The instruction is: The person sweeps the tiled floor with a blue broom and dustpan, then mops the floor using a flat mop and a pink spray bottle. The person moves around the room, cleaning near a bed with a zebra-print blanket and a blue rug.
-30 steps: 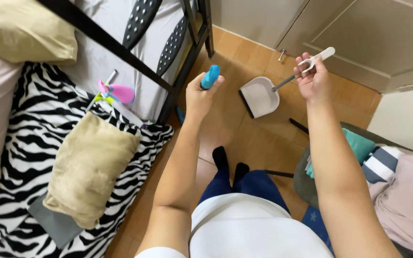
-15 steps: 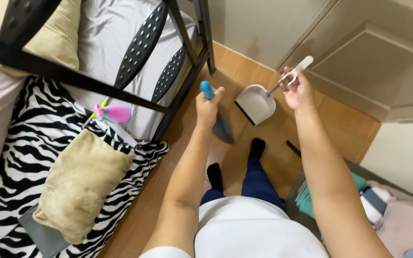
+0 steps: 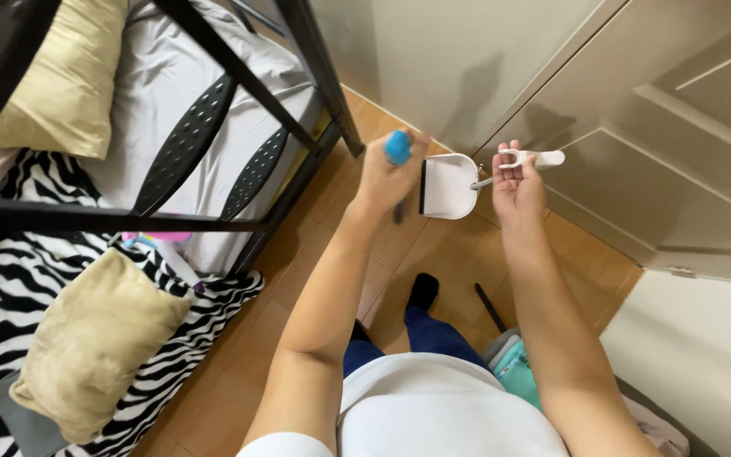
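Beside the bed, over the wooden floor (image 3: 315,279), both hands are out in front of the body near the corner by the closed door (image 3: 636,118). Left hand (image 3: 387,182) is closed around a brush with a blue handle (image 3: 398,146); the handle end sticks up past the thumb, and a dark part, probably the bristle head, shows just below the fist, though it is blurred. Right hand (image 3: 513,182) is closed on the white handle of a dustpan (image 3: 448,186); the fingers wrap the looped grip, and a thin metal stem joins the grip to the pan. Dustpan hangs tilted between the two hands, above the floor, not resting on it; its dark rubber lip faces the brush hand. Brush and pan are just beside each other, nearly touching. Progress, as a judgement: sweeping looks under way rather than finished, since the pan is lifted and not set down. No dust or debris can be made out in the pan or on the boards, so how much floor is done cannot be told. Bed frame (image 3: 239,85) in black metal, a zebra-print blanket (image 3: 10,279) and a tan pillow (image 3: 95,338) lie well apart to the left, untouched.
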